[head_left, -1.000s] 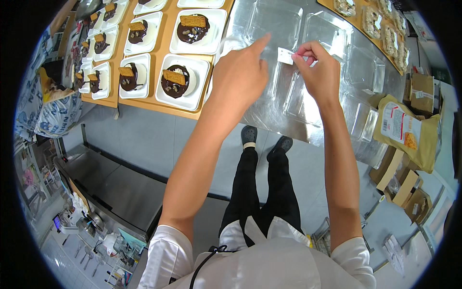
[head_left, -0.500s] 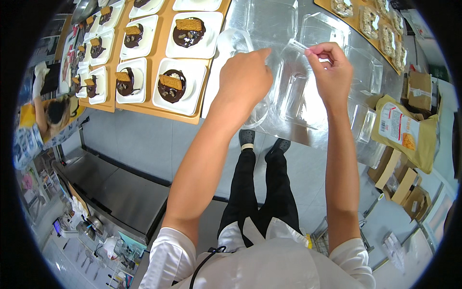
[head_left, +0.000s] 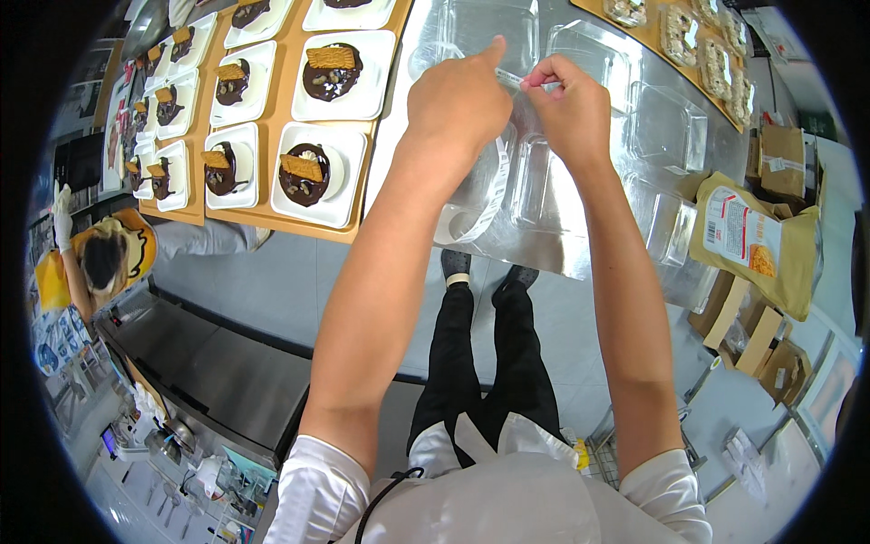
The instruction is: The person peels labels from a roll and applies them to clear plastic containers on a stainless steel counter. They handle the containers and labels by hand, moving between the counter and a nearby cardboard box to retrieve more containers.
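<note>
My left hand is over the metal table with its index finger stretched out, its other fingers curled under and mostly hidden. From beneath it hangs a pale, translucent strip of labels, looping down towards the table's near edge. Close beside it, my right hand pinches a small whitish label between thumb and index finger. Clear plastic containers surround the hands: one container lies to the right, another container stands below the right hand, and several more are farther back.
On the left, wooden trays carry several white square plates of chocolate-topped desserts with biscuits. Packed boxes stand on a tray at the far right. A gold bag and cardboard boxes are at right. Another person is at far left.
My right hand has moved left, bringing its pinched label close to my left hand. My left hand has shifted slightly up and left. The view has moved a little, and the other person shows more.
</note>
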Available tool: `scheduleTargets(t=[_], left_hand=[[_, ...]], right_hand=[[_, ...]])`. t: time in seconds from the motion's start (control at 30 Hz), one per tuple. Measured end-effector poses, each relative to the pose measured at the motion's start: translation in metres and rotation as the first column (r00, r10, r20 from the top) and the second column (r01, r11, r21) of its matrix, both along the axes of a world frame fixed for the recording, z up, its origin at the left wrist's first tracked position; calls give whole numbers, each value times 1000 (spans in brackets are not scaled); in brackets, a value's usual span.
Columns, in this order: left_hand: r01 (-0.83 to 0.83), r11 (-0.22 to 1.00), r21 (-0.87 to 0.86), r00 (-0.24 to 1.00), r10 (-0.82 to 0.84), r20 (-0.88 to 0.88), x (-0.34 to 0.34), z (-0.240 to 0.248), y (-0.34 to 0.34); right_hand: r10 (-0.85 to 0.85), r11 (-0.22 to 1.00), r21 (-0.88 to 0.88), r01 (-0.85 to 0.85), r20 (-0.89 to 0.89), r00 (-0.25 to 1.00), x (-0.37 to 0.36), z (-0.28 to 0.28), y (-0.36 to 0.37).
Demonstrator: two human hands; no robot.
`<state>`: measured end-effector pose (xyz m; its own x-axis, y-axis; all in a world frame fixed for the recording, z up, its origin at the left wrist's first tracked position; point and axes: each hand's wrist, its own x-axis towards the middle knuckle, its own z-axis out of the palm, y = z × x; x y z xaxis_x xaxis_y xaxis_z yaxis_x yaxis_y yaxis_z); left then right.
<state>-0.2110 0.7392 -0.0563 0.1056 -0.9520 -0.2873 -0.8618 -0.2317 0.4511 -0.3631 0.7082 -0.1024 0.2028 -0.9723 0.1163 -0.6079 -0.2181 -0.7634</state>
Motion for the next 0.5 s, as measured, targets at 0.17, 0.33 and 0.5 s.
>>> scheduleTargets(t=[0.17,0.33,0.5], left_hand=[[10,997,72,999,-13,42,-3,5,-1],[-12,999,42,999,10,42,0,-5,0],[24,995,102,998,-29,52,0,-2,-2]], right_hand=[[-39,999,-18,38,-24,999,-3,-10,-1],[-48,991,119,53,-44,998,1,-3,6],[-29,985,170,17,72,997,-1,2,12]])
